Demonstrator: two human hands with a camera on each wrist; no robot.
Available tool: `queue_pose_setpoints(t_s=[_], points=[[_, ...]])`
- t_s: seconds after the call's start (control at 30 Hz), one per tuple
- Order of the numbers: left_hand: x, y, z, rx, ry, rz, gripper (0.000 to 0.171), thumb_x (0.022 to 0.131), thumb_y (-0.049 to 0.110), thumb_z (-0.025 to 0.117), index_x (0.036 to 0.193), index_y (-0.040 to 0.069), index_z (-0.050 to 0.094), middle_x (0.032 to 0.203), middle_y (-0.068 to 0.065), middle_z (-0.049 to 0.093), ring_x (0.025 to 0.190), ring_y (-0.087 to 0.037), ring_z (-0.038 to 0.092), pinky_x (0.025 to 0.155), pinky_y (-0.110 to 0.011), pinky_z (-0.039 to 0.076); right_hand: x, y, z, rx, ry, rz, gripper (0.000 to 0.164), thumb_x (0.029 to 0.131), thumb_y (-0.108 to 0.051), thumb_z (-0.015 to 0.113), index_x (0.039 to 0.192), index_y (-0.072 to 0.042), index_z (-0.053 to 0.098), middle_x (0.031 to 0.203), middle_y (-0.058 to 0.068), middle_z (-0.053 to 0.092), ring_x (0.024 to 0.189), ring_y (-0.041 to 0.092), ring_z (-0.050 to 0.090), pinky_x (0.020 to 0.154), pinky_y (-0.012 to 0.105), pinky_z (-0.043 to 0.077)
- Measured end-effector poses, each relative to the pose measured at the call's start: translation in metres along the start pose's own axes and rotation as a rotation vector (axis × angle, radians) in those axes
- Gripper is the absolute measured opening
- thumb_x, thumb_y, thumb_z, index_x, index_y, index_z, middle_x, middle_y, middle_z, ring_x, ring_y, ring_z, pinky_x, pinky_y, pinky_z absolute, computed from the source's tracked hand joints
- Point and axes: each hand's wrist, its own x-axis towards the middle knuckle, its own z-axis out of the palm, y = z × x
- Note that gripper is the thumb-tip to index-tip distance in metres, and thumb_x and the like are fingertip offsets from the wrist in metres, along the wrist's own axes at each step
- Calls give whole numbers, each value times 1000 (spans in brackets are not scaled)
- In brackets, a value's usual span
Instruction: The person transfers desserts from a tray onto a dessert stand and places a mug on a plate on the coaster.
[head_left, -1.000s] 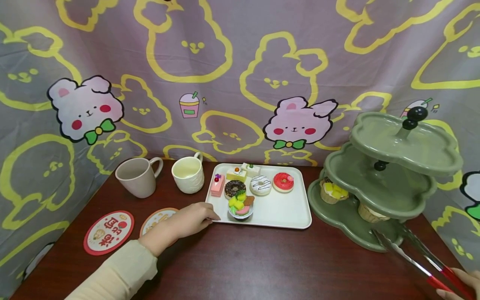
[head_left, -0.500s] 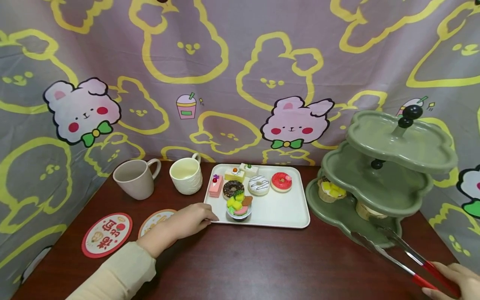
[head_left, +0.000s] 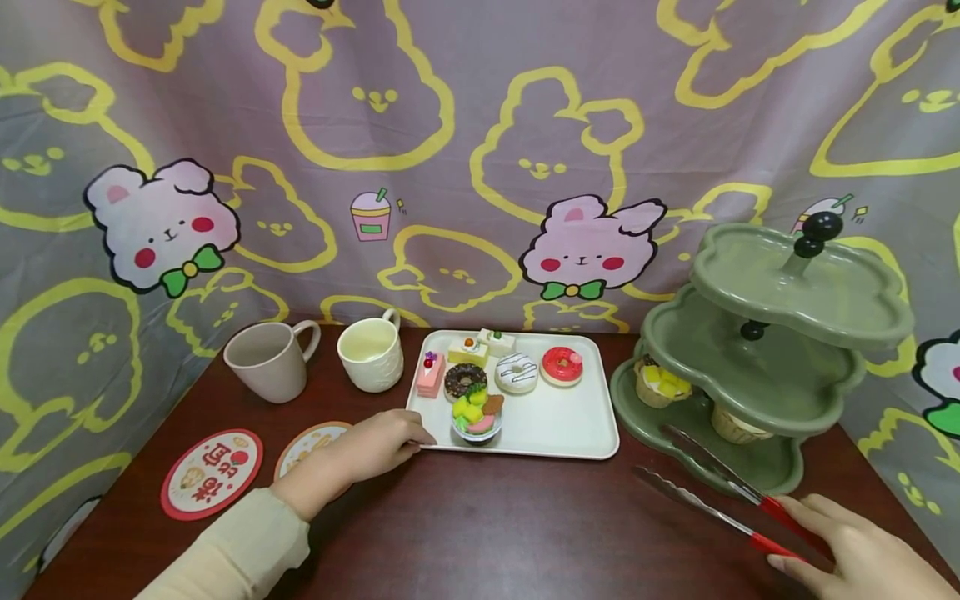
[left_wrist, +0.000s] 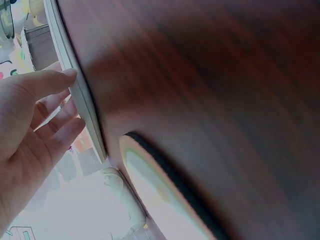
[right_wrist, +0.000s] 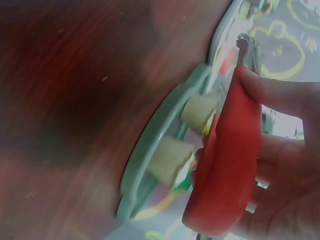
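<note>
My left hand [head_left: 382,443] holds the near left corner of a white tray [head_left: 566,421]. In the left wrist view its thumb and fingers pinch the tray's edge. On the tray sit several small cakes, a chocolate donut [head_left: 465,380], a white striped donut [head_left: 517,372], a red donut [head_left: 562,365] and a fruit-topped cup dessert [head_left: 477,417]. My right hand [head_left: 862,546] grips red-handled metal tongs [right_wrist: 227,160], their arms apart with nothing between the tips. The tongs' tips hang between the tray and a green tiered stand [head_left: 780,467].
Two cupcakes sit on the stand's bottom tier, one fruit-topped cupcake [head_left: 662,385] and one paler cupcake [head_left: 737,427] partly hidden. At left are a greyish mug [head_left: 270,367], a cream mug [head_left: 371,358], a red-rimmed coaster [head_left: 212,475] and an orange-rimmed coaster [head_left: 303,446]. A patterned cloth [head_left: 450,200] hangs behind.
My right hand has carried the tongs leftward, from the front of the stand's bottom tier toward the tray. The left hand keeps its place at the tray's corner.
</note>
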Motion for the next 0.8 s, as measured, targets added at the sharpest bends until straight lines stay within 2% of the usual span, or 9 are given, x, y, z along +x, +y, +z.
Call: queue_pose_setpoints(t_s=[0.07,0.1,0.17,0.27,0.4,0.47,0.6,0.8], points=[[0,0,0,0,1,6,23,85,-9,71,99,6,80,85,1,66,81,-9,64,72,-25,56,4,-10,-2,26,27,-32,74,85,-50,79,130,6,63,116,23,63,94,37,65,70,51,56],[1,0,0,-1,1,8,23,85,-9,71,99,6,80,85,1,65,81,-9,64,72,-25,56,6,-14,-3,39,61,-58,73,84,-49,80,130,4,63,115,17,63,92,32,65,69,48,55],[1,1,0,-1,3,11,23,85,-9,71,99,6,80,85,1,65,81,-10,64,72,-25,56,9,-25,-6,40,138,-104,70,82,-47,82,128,2,65,114,13,64,92,28,65,70,47,56],[0,2,-1,1,8,10,23,85,-9,72,99,7,80,85,1,66,81,-10,64,72,-25,56,14,-41,-7,45,286,-198,65,77,-42,88,125,-2,69,109,2,64,86,18,63,67,41,55],[0,3,-1,9,18,17,23,84,-9,72,99,7,81,85,1,65,81,-12,65,71,-25,56,24,-58,-8,64,409,-296,64,73,-35,92,123,-1,71,113,9,68,94,26,69,74,47,58],[0,3,-2,8,18,26,23,84,-10,72,99,7,81,85,1,65,80,-12,65,70,-25,55,30,-65,-8,78,411,-317,65,73,-34,92,124,0,71,117,16,68,100,34,69,79,54,57],[1,3,-2,9,24,40,24,84,-10,73,99,7,81,85,1,66,80,-12,65,70,-25,55,41,-78,-9,94,414,-357,64,73,-33,92,124,0,71,120,22,68,106,39,68,84,57,56],[0,3,-2,6,30,32,22,85,-8,74,99,6,81,86,1,66,81,-12,66,71,-26,56,57,-95,-12,102,414,-423,60,75,-31,91,123,-1,72,119,15,68,106,33,68,87,52,57]])
